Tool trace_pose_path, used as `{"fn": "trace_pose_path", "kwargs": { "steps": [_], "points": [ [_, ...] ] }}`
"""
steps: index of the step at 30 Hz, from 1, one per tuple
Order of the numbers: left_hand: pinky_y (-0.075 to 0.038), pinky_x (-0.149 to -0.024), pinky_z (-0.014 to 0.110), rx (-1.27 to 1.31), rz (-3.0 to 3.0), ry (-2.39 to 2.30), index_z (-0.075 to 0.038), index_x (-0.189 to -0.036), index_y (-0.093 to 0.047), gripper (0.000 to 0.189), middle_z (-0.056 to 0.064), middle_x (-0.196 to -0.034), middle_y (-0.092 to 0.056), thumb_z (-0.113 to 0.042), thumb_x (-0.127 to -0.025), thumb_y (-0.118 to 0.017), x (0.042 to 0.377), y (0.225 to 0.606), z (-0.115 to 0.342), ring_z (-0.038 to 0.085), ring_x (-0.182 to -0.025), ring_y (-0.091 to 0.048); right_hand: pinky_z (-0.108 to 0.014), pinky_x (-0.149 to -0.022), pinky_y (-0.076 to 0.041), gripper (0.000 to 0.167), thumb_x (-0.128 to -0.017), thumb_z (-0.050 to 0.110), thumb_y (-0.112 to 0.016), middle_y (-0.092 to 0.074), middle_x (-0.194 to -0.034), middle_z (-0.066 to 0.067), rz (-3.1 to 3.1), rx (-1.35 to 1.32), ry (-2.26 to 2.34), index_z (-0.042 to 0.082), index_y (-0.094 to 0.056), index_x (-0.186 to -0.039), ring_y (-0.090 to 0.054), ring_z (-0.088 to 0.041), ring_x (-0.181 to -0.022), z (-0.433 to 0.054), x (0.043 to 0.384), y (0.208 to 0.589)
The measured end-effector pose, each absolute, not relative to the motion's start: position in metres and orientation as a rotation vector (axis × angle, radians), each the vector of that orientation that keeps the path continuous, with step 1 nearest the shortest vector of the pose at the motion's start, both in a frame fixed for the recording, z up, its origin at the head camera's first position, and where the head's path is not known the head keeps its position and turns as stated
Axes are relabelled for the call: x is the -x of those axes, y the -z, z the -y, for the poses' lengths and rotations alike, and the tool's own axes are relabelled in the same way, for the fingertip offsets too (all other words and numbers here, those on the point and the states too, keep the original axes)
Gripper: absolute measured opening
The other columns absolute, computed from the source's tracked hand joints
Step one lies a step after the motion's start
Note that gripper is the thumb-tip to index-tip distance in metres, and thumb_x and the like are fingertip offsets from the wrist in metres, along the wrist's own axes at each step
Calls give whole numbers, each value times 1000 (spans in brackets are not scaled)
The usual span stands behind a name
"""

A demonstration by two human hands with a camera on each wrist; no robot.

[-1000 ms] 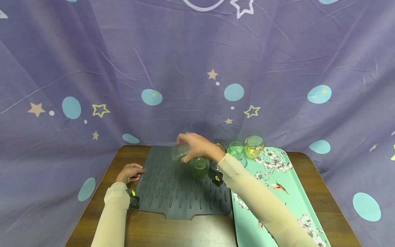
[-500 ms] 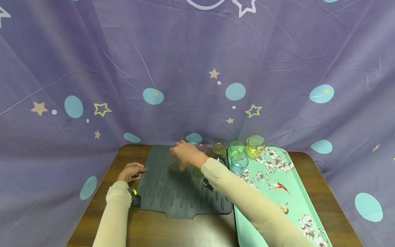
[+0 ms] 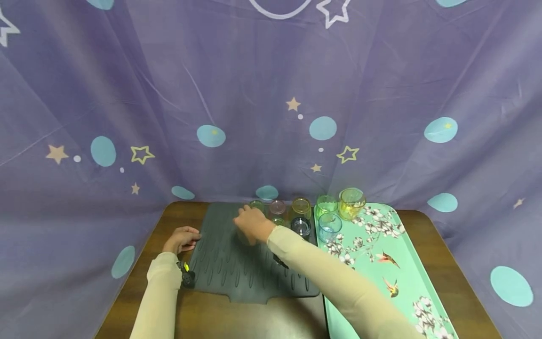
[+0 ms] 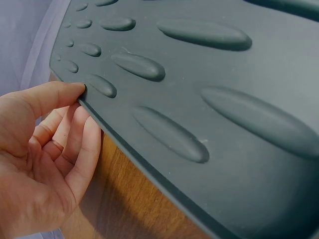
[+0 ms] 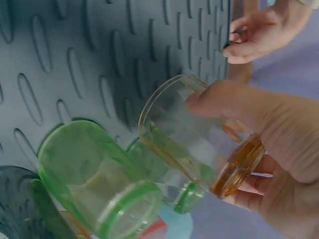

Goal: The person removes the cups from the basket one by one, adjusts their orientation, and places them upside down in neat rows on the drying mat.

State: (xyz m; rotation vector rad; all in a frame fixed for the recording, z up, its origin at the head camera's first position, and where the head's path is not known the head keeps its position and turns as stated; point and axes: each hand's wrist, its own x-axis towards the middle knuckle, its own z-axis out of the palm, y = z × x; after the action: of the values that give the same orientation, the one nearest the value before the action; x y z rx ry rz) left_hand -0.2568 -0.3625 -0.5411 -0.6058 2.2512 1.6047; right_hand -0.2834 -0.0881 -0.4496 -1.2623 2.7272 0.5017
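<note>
My right hand [image 3: 252,226] holds a clear glass with an amber base [image 5: 174,124], tilted, base toward the palm and rim toward the mat. In the head view that glass is mostly hidden by the hand. Close beside it, an upturned green glass [image 5: 99,179] stands on the dark grey ridged mat [image 3: 211,268]. My left hand [image 4: 45,144] pinches the mat's left edge, thumb on top and other fingers below. Behind the right hand, the mat also bears a pink glass [image 3: 277,207], a yellow glass [image 3: 301,207] and a dark glass [image 3: 300,227].
To the right lies a mint floral tray [image 3: 406,268]. At its far left corner stand a green glass [image 3: 326,207], a yellow glass [image 3: 352,205] and a blue glass [image 3: 330,229]. A purple curtain [image 3: 254,94] hangs behind the wooden table [image 3: 203,315].
My right hand has moved left and lower over the mat with the glass, and the forearm now uncovers glasses behind it. The left hand has stayed at the mat's edge.
</note>
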Motion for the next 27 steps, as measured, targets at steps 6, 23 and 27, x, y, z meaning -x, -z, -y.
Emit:
{"fn": "trace_pose_path", "kwargs": {
  "steps": [6,23,27],
  "points": [
    [-55,-62,21,617,-2246,-1615,-1,-103,-58,12,-4,-73,-57,-2,-93,-64,250,544,360,6,-64,-56,-29,-92,-54,69,-79,31,-89,-61,-129,-2,-2749,1265,-521,27,-59,-141,-54,-17,-112,85,277,466],
    [-55,-62,20,616,-2264,-1608,0,-103,-58,12,-4,-74,-58,-3,-94,-65,254,542,361,6,-64,-56,-30,-95,-51,40,-83,32,-86,-58,-118,-2,-2778,1201,-552,24,-71,-119,-50,-17,-105,94,281,482],
    [-55,-62,20,623,-2266,-1603,1,-105,-57,14,-4,-74,-58,-2,-94,-65,254,542,360,6,-65,-56,-31,-96,-51,27,-89,28,-79,-58,-118,-2,-2799,1220,-544,23,-73,-114,-51,-17,-106,93,280,485]
  ]
}}
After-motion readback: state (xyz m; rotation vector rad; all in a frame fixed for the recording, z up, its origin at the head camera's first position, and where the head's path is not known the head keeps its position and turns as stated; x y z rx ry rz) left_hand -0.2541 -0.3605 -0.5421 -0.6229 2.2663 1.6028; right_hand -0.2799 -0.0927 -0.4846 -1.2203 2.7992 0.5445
